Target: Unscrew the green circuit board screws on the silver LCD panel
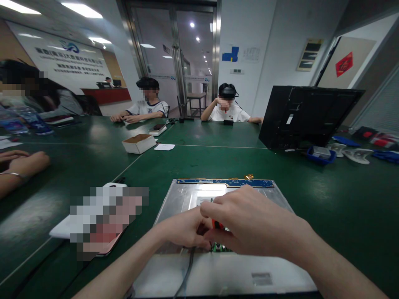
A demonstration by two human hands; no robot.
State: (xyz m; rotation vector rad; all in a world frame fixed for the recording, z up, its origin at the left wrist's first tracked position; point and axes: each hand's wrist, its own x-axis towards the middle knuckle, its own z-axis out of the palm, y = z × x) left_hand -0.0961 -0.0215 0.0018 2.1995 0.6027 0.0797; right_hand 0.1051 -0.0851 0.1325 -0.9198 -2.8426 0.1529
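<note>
A flat display panel with a silvery metal back lies in front of me, a blue circuit strip along its far edge. My right hand is closed over the panel's middle around a red-and-black screwdriver, of which only a bit of handle shows. Beside it, my left hand has its fingers curled close to the tool's lower end; what they pinch is hidden. Under both hands a green circuit board peeks out. A dark cable runs from near it toward me.
Left of the panel lie a white item and a pinkish phone-like item, both blurred out. Farther off are a small open box, a black monitor and a blue tray. Several people sit around the green table.
</note>
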